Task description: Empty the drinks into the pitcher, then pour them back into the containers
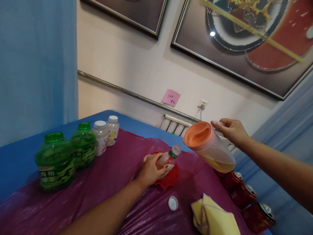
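My left hand (150,169) is wrapped round a clear plastic bottle (170,156) with a green neck ring and no cap on. The bottle leans to the right over a red scalloped dish (171,179). Gripped by its handle in my right hand (231,130) is a clear pitcher (212,153) with an orange lid (198,134). The pitcher is tilted to the left, its spout near the bottle's mouth, and yellowish liquid lies along its lower side. A white cap (173,203) rests on the purple cover (110,182) in front of the dish.
Two green jars (55,163) and two white-capped bottles (112,130) stand at the left. Several red cans (259,217) line the right edge, beside a folded yellow cloth (215,217). Behind the table are a wall with a metal rail (137,96) and blue curtains (36,65).
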### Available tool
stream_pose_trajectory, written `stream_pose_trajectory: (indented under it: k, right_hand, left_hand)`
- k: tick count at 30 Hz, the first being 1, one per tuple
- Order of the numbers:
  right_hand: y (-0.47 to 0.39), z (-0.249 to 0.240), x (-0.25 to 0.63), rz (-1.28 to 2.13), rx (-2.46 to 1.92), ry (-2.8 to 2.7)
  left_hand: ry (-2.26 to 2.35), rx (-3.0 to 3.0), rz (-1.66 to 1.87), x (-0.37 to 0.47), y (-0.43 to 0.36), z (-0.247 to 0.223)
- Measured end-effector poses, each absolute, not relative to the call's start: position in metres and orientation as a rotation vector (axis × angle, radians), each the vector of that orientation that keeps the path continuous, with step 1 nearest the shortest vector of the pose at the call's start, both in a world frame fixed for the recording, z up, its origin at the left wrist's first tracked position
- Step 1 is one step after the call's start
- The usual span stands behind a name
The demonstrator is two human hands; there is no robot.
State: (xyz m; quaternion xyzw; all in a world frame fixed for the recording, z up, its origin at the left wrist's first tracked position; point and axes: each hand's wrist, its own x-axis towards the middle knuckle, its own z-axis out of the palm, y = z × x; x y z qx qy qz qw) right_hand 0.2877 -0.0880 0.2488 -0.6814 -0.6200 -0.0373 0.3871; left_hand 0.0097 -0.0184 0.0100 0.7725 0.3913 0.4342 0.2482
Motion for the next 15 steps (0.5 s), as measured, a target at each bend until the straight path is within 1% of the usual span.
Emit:
stream_pose_trajectory:
  k: [15]
  right_hand:
    - [-0.0901,0.2501,0.284,-0.094,-1.74,-1.59]
  left_hand:
    - [1.075,2.095,1.18,0.0097,-0.0191,0.0105]
